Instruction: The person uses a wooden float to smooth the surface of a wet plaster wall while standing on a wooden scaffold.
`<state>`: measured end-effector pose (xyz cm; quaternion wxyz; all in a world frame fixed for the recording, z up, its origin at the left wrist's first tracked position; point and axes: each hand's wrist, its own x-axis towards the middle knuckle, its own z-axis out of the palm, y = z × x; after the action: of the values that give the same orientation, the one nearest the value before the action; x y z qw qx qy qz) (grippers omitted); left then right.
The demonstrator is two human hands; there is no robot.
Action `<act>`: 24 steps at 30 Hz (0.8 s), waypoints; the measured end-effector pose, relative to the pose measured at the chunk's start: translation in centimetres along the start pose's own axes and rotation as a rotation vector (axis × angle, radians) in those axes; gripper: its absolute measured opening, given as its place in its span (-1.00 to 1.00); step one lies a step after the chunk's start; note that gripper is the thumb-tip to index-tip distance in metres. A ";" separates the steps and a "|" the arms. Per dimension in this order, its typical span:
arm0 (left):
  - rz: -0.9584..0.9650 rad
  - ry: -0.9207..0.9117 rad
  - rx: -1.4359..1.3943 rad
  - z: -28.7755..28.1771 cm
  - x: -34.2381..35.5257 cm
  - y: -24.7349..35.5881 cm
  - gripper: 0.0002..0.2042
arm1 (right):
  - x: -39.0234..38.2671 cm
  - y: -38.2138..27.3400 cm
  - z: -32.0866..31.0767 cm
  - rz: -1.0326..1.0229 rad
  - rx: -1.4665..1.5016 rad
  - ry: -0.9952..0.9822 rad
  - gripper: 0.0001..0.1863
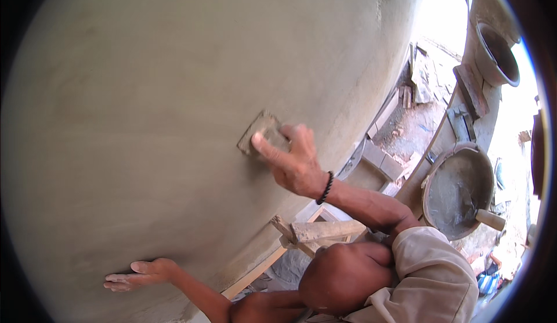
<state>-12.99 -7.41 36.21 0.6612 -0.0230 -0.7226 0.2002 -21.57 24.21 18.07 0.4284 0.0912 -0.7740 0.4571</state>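
Note:
A broad grey plastered wall [145, 91] fills the left and middle of the view, its surface damp and mostly smooth. My right hand [296, 160], with a black beaded bracelet at the wrist, presses a small rectangular pad [264, 129] flat against it. Grey mortar coats the pad, so whether it is sponge or another material I cannot tell. Thumb and fingers grip it from behind. Lower left, my left hand [139, 273] lies by the wall with fingers stretched out and nothing in them; mortar whitens its fingertips.
At right, a curved plank [432, 149] carries a round mortar tub [426, 198] with a wooden handle [490, 219] over its rim, a flat metal tool [460, 123], a wooden block [473, 94] and a bucket [487, 65]. Timber pieces [325, 230] jut out below my right arm. Bricks [382, 160] lie beyond.

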 end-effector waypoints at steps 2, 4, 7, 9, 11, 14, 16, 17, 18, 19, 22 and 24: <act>0.003 -0.021 0.016 -0.5 0.0 0.8 -0.41 | 3.8 1.5 -1.5 -0.038 -0.094 0.076 -0.51; -0.044 -0.045 0.020 -0.3 -0.7 1.1 -0.41 | 9.3 5.6 -3.9 -0.072 -0.210 0.231 -0.54; -0.071 -0.054 0.014 -0.1 -1.2 2.4 -0.42 | 12.4 14.1 -8.0 0.240 -0.056 0.364 -0.56; -0.005 -0.018 0.010 0.2 -0.4 1.8 -0.41 | 8.4 17.1 -6.5 0.330 0.016 0.379 -0.53; 0.141 0.004 0.012 0.2 0.0 -0.5 -0.40 | 4.2 12.5 -3.2 0.379 -0.002 0.250 -0.49; 0.030 -0.007 0.030 -0.3 0.1 0.3 -0.41 | 6.0 0.4 -1.9 0.030 0.006 0.130 -0.41; 0.010 -0.013 0.026 -0.2 -0.3 1.1 -0.42 | 12.0 -3.0 -4.2 -0.209 -0.048 0.146 -0.46; 0.006 -0.022 0.030 -0.3 -0.4 1.1 -0.42 | 15.1 -2.6 -4.6 -0.284 -0.072 0.195 -0.47; 0.020 -0.018 0.023 -0.1 -0.4 1.3 -0.43 | 18.6 -1.3 -6.1 -0.367 -0.133 0.282 -0.49; 0.019 -0.018 0.006 0.1 -0.6 1.9 -0.43 | 21.2 1.4 -7.5 -0.299 -0.109 0.288 -0.58; 0.064 0.008 0.059 -0.6 1.4 0.7 -0.43 | 23.2 8.5 -10.0 0.082 -0.161 0.321 -0.59; 0.017 0.022 0.081 -0.6 1.9 1.7 -0.44 | 20.2 15.0 -10.0 0.229 -0.011 0.400 -0.50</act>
<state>-12.99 -5.15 37.51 0.6678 -0.0045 -0.7064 0.2345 -36.19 45.54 25.85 0.5193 -0.0921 -0.6814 0.5074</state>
